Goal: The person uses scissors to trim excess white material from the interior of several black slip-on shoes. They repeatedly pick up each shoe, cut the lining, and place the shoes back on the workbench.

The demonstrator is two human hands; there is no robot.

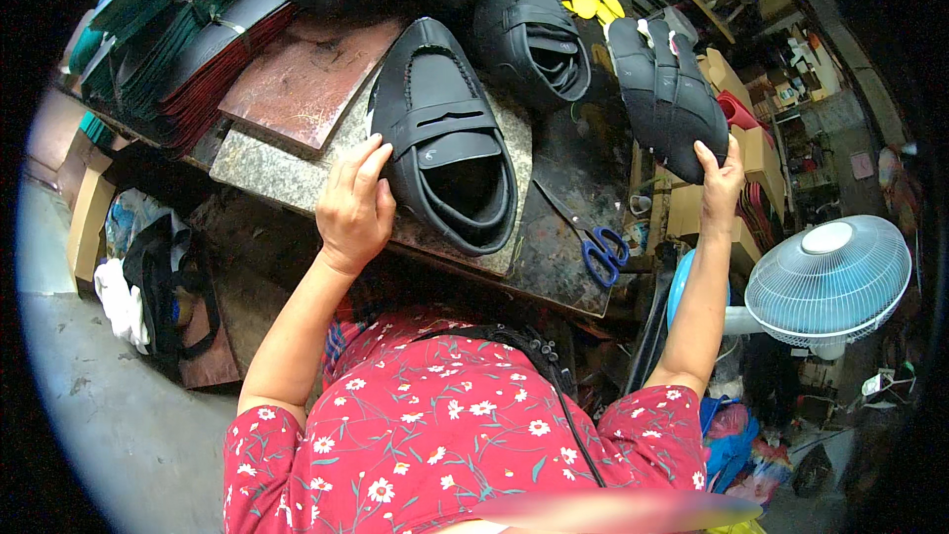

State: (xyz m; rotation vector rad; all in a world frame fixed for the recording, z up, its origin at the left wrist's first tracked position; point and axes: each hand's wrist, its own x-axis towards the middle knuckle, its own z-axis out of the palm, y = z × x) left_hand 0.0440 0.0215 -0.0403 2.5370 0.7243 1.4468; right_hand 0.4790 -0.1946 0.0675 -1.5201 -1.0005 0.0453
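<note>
Red short-sleeved shirt printed with white daisies (425, 425) fills the foreground, and beyond it lies a dark, stained counter (554, 277) carrying a grey, speckled, stone-like slab (257, 170). To the right stands a round blue fan with a pale wire guard (828, 282). On the slab sits a black, leather-looking slip-on shoe with a slotted strap (440, 129), toe pointing away and opening toward the wearer; a matching rounded black shoe piece crossed by bands (667, 104) is held up near the counter's right side. The right hand (722, 178) is clamped on that piece's near end, thumb on the visible face, while the left hand (356, 203) has its fingers bent at the slip-on shoe's left side; whether they grip it or merely steady it, I cannot tell. For good handling, a light pinch close to the edge should spare the soft black surface from creasing, and the fingertips on the slip-on shoe would do best low on its side, so that the opening is not pressed out of shape. Smallest, the blue-handled metal scissors (577, 225) lie between the two; their blades call for a little clearance whenever the held piece is lowered
</note>
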